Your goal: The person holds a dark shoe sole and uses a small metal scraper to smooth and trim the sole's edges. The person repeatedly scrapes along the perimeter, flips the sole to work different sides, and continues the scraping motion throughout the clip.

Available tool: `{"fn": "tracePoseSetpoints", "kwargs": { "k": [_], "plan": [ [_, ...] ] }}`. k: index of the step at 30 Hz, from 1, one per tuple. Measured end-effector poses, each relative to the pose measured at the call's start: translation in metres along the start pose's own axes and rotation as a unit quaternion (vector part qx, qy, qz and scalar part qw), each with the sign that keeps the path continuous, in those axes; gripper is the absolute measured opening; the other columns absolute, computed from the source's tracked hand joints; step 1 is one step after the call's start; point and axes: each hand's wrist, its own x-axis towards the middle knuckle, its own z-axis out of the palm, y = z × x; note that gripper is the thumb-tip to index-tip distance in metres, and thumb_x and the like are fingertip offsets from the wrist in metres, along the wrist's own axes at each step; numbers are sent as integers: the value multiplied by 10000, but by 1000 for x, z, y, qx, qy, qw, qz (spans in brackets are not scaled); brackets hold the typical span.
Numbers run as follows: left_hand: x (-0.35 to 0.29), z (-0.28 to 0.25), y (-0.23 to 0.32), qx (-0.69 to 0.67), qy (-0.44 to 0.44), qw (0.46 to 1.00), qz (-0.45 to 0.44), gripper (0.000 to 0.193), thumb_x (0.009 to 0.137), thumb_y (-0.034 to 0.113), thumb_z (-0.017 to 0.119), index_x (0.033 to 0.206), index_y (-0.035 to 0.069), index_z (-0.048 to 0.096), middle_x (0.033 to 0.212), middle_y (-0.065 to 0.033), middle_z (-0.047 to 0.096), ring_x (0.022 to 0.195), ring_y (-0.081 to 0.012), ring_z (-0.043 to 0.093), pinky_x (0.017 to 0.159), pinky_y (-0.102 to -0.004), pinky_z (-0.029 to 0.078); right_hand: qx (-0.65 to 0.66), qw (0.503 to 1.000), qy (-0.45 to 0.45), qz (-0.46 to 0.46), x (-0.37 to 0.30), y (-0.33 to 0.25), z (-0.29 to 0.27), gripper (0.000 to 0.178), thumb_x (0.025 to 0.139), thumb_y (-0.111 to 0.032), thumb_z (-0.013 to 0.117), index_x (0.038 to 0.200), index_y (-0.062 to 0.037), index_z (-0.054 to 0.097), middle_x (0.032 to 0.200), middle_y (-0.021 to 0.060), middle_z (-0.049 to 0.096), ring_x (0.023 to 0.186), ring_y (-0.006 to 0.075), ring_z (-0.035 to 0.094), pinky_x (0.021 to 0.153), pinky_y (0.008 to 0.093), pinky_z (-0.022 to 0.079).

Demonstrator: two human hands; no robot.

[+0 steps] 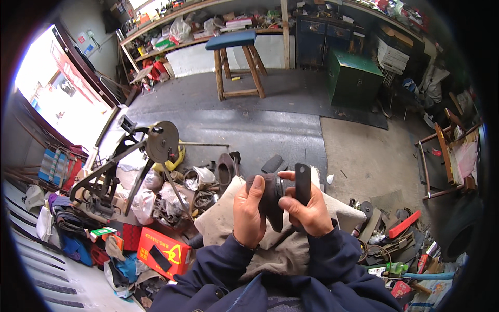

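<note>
A dark shoe (pixel 270 200) is upright above my lap, its pointed end downward. My left hand (pixel 249 212) grips it from the left, with the thumb pressed on its side. In my right hand (pixel 307 208) is a flat black strip-shaped tool (pixel 302 183) with a small hole near its upper end. That hand's thumb and fingers lie against the right side of the shoe, around its sole edge. The tool's lower end is hidden by my fingers. A pale cloth apron (pixel 218 216) covers my lap beneath both hands.
A hand-cranked sewing machine (pixel 162 141) stands at left among bags and scraps. A black phone (pixel 160 257) lies on a red box (pixel 179 248). Another shoe (pixel 225 169) is ahead on the floor. Tools and a red-handled item (pixel 404 224) clutter the right. A blue-topped stool (pixel 231 40) stands farther off.
</note>
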Motion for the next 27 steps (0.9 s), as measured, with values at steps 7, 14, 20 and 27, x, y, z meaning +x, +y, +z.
{"fn": "tracePoseSetpoints", "kwargs": {
  "k": [7,14,20,27],
  "plan": [
    [-27,12,35,-27,-61,998,-3,283,1037,231,595,1206,4,608,1064,-64,681,940,-134,651,849,-277,522,10,1000,-9,-11,-18,-12,16,542,898,-129,786,1343,16,513,683,-66,513,625,13,456,595,188,354],
    [-46,-11,17,10,-104,990,-95,325,961,160,679,1231,9,580,1110,-84,679,974,-166,658,872,-312,531,-23,999,31,24,-44,20,17,449,884,-99,794,1232,-19,523,690,-54,544,609,17,478,575,196,366],
    [-55,-25,-8,-36,-76,993,-89,289,973,219,670,1150,-8,636,1033,-94,704,900,-168,675,829,-300,538,65,993,97,29,-53,22,7,390,1029,-360,586,1170,4,592,694,-14,539,519,61,468,497,239,409],
    [-50,-27,-18,12,-45,998,-43,365,979,333,665,1100,-11,652,957,-93,715,825,-180,690,779,-326,566,440,883,142,-79,-5,-6,2,521,1067,-527,404,1172,-37,546,675,-11,393,517,89,333,498,269,354]
  ]
}}
